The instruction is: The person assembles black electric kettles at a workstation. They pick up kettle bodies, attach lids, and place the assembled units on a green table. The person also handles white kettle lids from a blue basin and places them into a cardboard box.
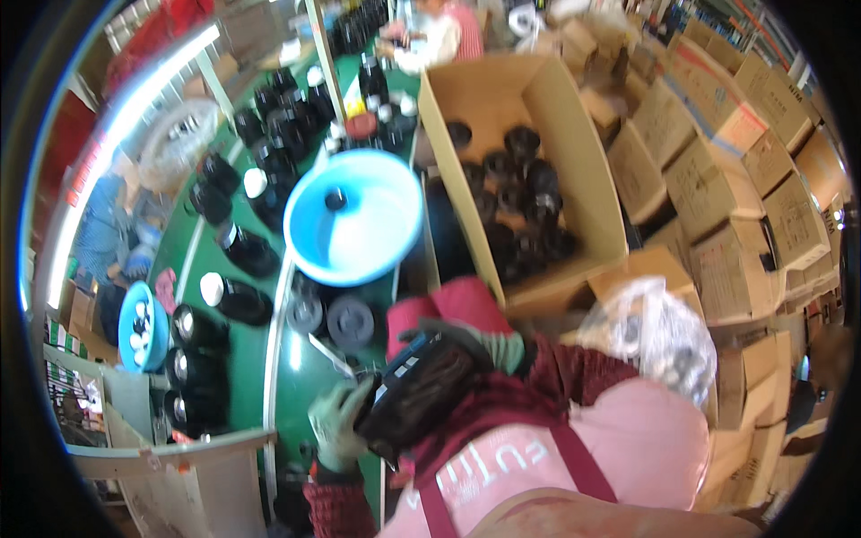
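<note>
A glossy black jug-like vessel (417, 394) is held at a tilt in front of my body, over the near edge of the green work table (300, 359). My left hand (339, 426), in a pale green glove, grips its left end. My right hand (498, 348), gloved too, is closed around its upper right side; some of its fingers are hidden behind the vessel. Just beyond the vessel, two round grey disc-shaped parts (350, 323) rest on the table. A light blue basin (309, 247) with a small black cap (335, 199) in it is further off.
Several black jugs (247, 251) stand or lie along the table, some white-topped. A smaller blue basin (157, 336) holds white and black pieces. On the right, an open cardboard box (574, 117) contains black round parts, beside a clear plastic bag (659, 314) and stacked cartons (717, 197). Another person (444, 40) sits beyond.
</note>
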Motion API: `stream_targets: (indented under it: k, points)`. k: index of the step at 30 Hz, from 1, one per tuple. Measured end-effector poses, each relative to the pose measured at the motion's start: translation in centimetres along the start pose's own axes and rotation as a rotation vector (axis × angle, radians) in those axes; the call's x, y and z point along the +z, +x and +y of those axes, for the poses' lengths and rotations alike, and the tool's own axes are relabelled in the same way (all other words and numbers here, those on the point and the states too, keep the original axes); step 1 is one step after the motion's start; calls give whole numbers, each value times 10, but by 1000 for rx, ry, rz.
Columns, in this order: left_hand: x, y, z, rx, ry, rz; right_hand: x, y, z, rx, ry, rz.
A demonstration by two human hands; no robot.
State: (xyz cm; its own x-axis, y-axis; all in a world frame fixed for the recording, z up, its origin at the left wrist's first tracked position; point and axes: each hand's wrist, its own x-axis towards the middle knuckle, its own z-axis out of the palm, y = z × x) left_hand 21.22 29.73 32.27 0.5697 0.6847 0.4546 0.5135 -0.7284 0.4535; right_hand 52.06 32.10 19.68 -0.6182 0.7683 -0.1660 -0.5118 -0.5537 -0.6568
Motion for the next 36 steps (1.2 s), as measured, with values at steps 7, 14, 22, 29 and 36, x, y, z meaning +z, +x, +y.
stream_targets:
  k: [7,14,22,29,36]
  points:
    - [35,-123,-32,-729,-852,-10,93,-8,-19,-562,-485,38]
    - [44,-82,-42,-475,-725,193,94,-10,-54,-132,-147,137]
    - [85,-145,-72,-517,-624,47,79,-11,-18,-878,-858,-6]
    - [-1,-1,-18,-378,-273,-11,53,1,20,-352,-39,243]
    - [10,34,1,-545,-734,-71,19,-24,14,-359,-194,92]
